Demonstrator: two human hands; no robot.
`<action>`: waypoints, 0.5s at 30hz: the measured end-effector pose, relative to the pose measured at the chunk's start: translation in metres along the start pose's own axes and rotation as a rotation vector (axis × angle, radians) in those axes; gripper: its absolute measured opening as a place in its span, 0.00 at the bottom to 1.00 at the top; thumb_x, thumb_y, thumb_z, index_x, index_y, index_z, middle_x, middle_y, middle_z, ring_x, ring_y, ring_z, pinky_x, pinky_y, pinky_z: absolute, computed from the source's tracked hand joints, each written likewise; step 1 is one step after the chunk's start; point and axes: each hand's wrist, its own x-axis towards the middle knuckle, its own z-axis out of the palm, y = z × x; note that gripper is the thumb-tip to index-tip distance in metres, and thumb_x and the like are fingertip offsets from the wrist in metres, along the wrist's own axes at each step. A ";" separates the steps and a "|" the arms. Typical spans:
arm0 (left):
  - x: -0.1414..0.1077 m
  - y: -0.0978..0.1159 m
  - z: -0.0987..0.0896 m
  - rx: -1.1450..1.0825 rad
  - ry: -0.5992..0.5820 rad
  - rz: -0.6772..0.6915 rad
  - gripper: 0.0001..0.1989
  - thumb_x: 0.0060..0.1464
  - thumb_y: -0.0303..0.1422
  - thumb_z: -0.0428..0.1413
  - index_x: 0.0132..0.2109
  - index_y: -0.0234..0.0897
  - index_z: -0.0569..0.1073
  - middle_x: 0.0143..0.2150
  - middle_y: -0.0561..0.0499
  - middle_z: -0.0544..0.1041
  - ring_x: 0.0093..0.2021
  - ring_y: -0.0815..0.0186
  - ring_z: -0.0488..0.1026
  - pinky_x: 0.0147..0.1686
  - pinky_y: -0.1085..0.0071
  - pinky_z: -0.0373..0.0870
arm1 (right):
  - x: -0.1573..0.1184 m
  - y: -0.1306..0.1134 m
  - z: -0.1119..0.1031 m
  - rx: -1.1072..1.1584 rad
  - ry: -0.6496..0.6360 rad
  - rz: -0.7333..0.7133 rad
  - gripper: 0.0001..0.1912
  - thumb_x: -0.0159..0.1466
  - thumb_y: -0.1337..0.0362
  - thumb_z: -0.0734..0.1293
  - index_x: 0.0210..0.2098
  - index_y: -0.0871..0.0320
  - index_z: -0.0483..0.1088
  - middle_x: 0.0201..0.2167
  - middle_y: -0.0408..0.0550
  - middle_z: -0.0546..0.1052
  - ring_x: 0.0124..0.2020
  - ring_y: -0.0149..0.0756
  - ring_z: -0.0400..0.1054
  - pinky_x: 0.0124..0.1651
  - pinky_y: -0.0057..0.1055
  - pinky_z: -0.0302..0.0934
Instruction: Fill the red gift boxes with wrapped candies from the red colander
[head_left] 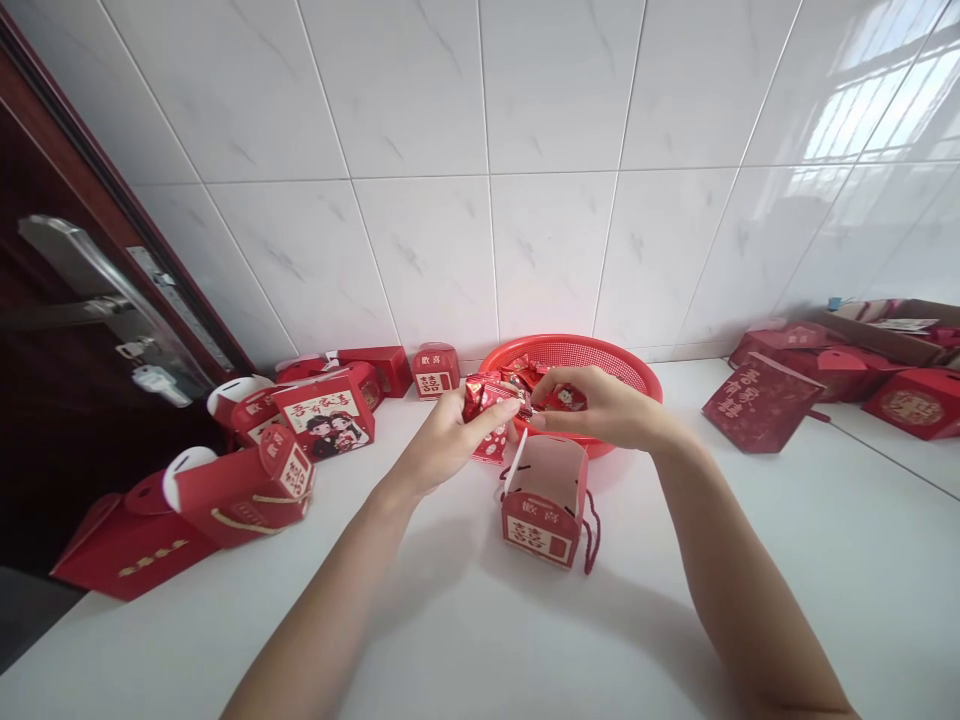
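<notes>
Red, glossy, wrapped packets (pixel 480 390)

The bare left forearm (pixel 337 590) slanted forward and inward to the left hand (pixel 448 432), curled in a grip with thumb (pixel 496 418) on top, while the right forearm (pixel 724 545) angled in to the right hand (pixel 604 408), arched at a bent wrist (pixel 660 432), its fingers (pixel 559 378) pointing leftward.

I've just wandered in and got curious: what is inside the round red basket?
Shiny red wrapped packets show inside the red basket. The right hand hides part of its inside, and the top packets cover whatever lies beneath, so their number cannot be told.
</notes>
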 end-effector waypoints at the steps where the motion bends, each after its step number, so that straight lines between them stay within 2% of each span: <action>1: 0.000 -0.001 0.000 -0.010 -0.007 0.004 0.16 0.59 0.44 0.59 0.30 0.37 0.76 0.28 0.51 0.77 0.31 0.64 0.72 0.33 0.71 0.68 | 0.000 0.000 -0.001 0.056 0.004 0.012 0.12 0.62 0.56 0.69 0.41 0.56 0.73 0.31 0.43 0.73 0.29 0.32 0.65 0.30 0.30 0.57; 4: 0.000 0.000 0.003 -0.046 -0.003 0.001 0.13 0.57 0.43 0.61 0.33 0.37 0.77 0.31 0.51 0.77 0.33 0.64 0.74 0.35 0.71 0.69 | -0.001 0.000 -0.003 0.228 -0.097 -0.007 0.12 0.64 0.63 0.65 0.48 0.55 0.69 0.35 0.44 0.75 0.32 0.32 0.69 0.35 0.31 0.64; 7: -0.001 0.002 0.005 -0.065 0.001 -0.010 0.13 0.56 0.43 0.63 0.35 0.37 0.76 0.31 0.53 0.77 0.33 0.64 0.73 0.35 0.70 0.68 | -0.002 0.000 -0.003 0.308 -0.204 -0.070 0.16 0.63 0.68 0.64 0.51 0.55 0.66 0.39 0.46 0.77 0.36 0.33 0.72 0.42 0.34 0.68; 10: -0.002 0.001 0.005 -0.069 -0.005 -0.010 0.13 0.56 0.43 0.62 0.34 0.37 0.75 0.31 0.53 0.77 0.33 0.64 0.73 0.36 0.70 0.68 | -0.002 0.000 -0.004 0.310 -0.208 -0.077 0.12 0.63 0.68 0.66 0.47 0.55 0.65 0.39 0.46 0.78 0.34 0.33 0.74 0.40 0.34 0.69; 13: -0.001 -0.001 0.004 -0.070 0.018 -0.017 0.13 0.56 0.43 0.62 0.35 0.37 0.75 0.31 0.54 0.77 0.33 0.65 0.72 0.36 0.70 0.68 | -0.003 0.000 -0.006 0.201 -0.200 -0.072 0.06 0.63 0.66 0.67 0.40 0.57 0.68 0.38 0.47 0.79 0.32 0.35 0.75 0.35 0.33 0.68; 15: -0.001 -0.003 0.003 -0.067 0.024 -0.015 0.13 0.56 0.43 0.62 0.35 0.38 0.75 0.31 0.54 0.76 0.33 0.66 0.71 0.36 0.71 0.67 | -0.003 0.000 -0.007 0.115 -0.214 -0.078 0.05 0.63 0.66 0.67 0.39 0.57 0.71 0.34 0.46 0.79 0.32 0.37 0.76 0.34 0.33 0.67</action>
